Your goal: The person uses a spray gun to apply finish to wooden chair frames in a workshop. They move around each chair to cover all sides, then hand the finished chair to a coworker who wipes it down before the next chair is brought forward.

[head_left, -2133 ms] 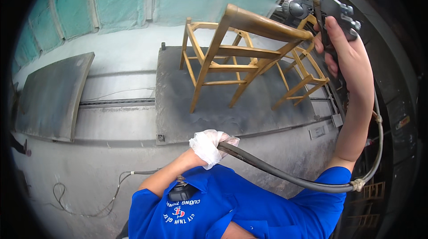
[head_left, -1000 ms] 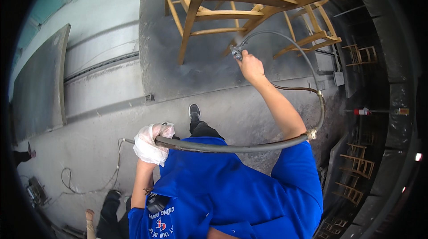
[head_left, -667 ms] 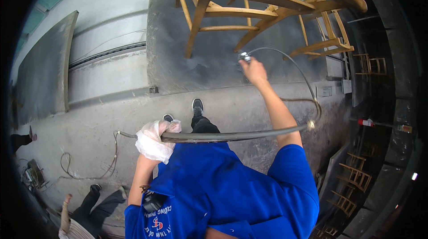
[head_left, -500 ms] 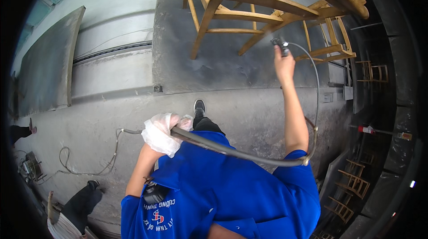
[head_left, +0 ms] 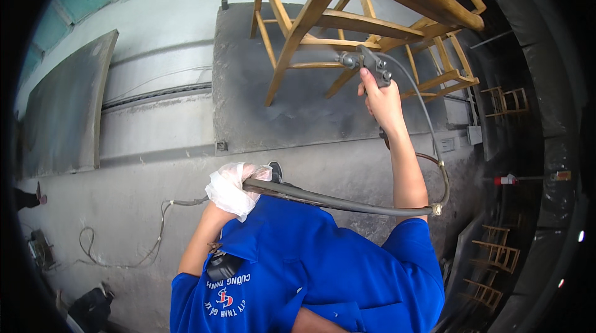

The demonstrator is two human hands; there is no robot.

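Indoors | my right hand [head_left: 383, 104] grips a spray gun [head_left: 374, 67] near wooden chair [head_left: 372, 23] | gloved left hand [head_left: 231, 189] clasps hose [head_left: 341, 202]

We see a brown slat-backed wooden chair [head_left: 367, 23] at one o'clock on a dark-grey rectangular board [head_left: 292, 127], and a grey rectangular panel [head_left: 65, 106] toward nine.

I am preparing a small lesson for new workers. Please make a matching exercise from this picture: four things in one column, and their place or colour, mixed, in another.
Column one:
1. Spray gun
2. Thick hose
3. Shirt
4. Nearest chair

Column two:
A. Bright blue
B. In the left hand
C. Yellowish brown
D. In the right hand

Right pairs: 1-D, 2-B, 3-A, 4-C
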